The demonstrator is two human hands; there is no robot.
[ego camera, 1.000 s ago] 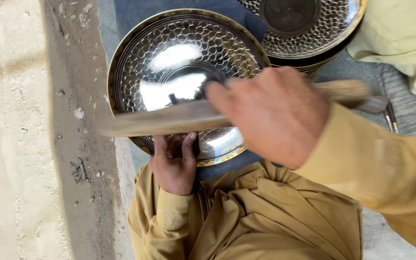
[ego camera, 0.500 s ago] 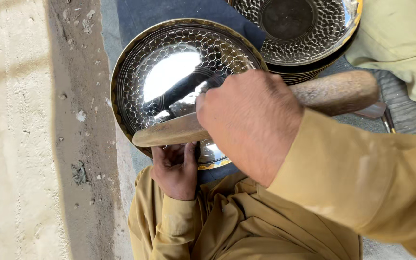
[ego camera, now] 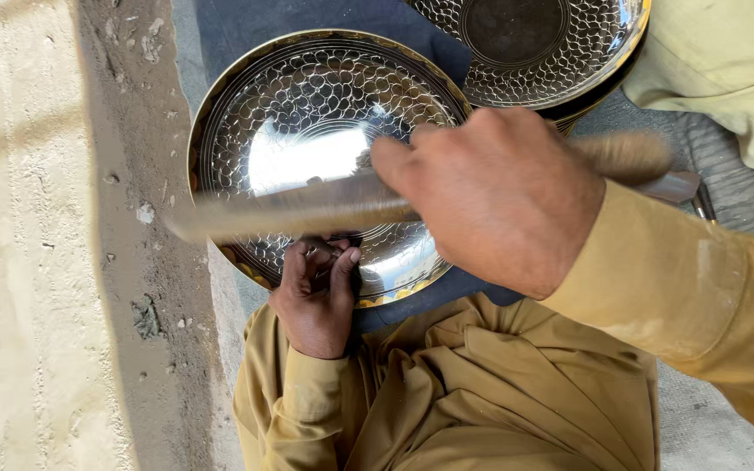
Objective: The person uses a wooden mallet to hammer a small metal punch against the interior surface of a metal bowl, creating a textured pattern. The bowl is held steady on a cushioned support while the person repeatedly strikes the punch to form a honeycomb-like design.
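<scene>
Steel plate (ego camera: 307, 139) on blue cloth (ego camera: 246, 26), scale pattern nearly complete.
Right hand (ego camera: 499, 196) grips a blurred wooden mallet (ego camera: 307, 205); left hand (ego camera: 316, 296) pinches a punch at the unpatterned centre.

Right hand: right hand (ego camera: 499, 196), centre frame, closed around a wooden stick (ego camera: 307, 205), blurred, pointing toward 9 o'clock.
Left hand: left hand (ego camera: 316, 292), at 6 o'clock of the plate, fingers pinching something small on its rim.
Plate: shiny patterned metal plate (ego camera: 307, 113) on dark blue cloth (ego camera: 246, 26).
Second plate: similar plate (ego camera: 569, 61) at 1 o'clock.
</scene>
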